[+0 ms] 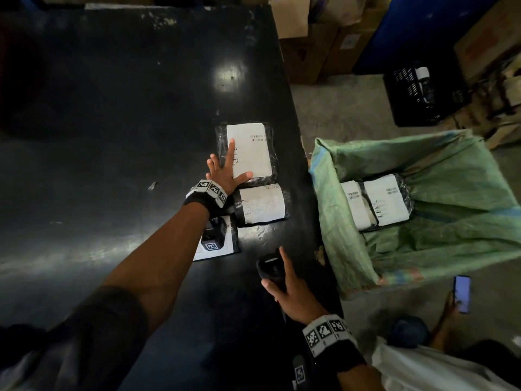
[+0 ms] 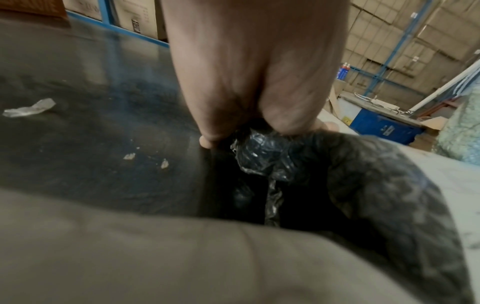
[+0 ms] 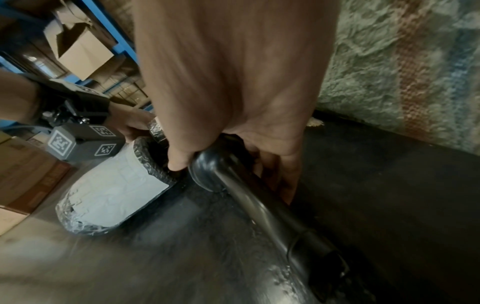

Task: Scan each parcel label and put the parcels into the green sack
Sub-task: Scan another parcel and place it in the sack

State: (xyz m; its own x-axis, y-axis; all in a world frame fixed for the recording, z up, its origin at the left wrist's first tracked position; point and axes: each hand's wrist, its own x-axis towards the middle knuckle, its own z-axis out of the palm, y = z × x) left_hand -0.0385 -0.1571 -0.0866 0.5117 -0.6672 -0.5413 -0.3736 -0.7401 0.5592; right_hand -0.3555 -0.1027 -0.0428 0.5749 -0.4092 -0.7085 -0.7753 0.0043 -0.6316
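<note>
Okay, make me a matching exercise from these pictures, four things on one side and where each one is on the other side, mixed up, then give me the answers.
Things:
1. scanner
2. far parcel
3. near parcel
4. green sack

Places:
A. on the floor beside the black table, holding two parcels
B. under the spread left hand
C. gripped in the right hand
D. on the table just beside the left wrist, untouched

Pairs: 1-C, 2-B, 3-D, 4-A
</note>
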